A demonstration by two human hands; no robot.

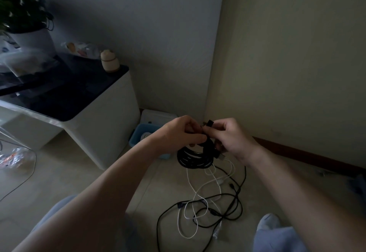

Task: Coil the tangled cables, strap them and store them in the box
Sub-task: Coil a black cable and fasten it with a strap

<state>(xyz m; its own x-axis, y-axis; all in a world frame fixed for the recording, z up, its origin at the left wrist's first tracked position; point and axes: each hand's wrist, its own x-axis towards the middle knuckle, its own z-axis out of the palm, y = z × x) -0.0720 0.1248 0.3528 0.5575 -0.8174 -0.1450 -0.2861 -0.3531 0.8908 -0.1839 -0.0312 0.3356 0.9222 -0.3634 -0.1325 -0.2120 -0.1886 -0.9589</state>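
Observation:
A coiled black cable (195, 157) hangs in the air between my hands, above the floor. My left hand (183, 131) grips the top of the coil with curled fingers. My right hand (230, 137) pinches a black strap (209, 123) at the coil's top, its end sticking up between the two hands. On the floor below lies a tangle of black and white cables (210, 202). A blue box (145, 132) stands on the floor behind my left hand, partly hidden by it.
A white cabinet (103, 128) with a dark top stands at left, bearing a potted plant (23, 17), plastic bags and a small jar (109, 61). A white device (156, 117) sits in the wall corner behind the box. My knees show at the bottom.

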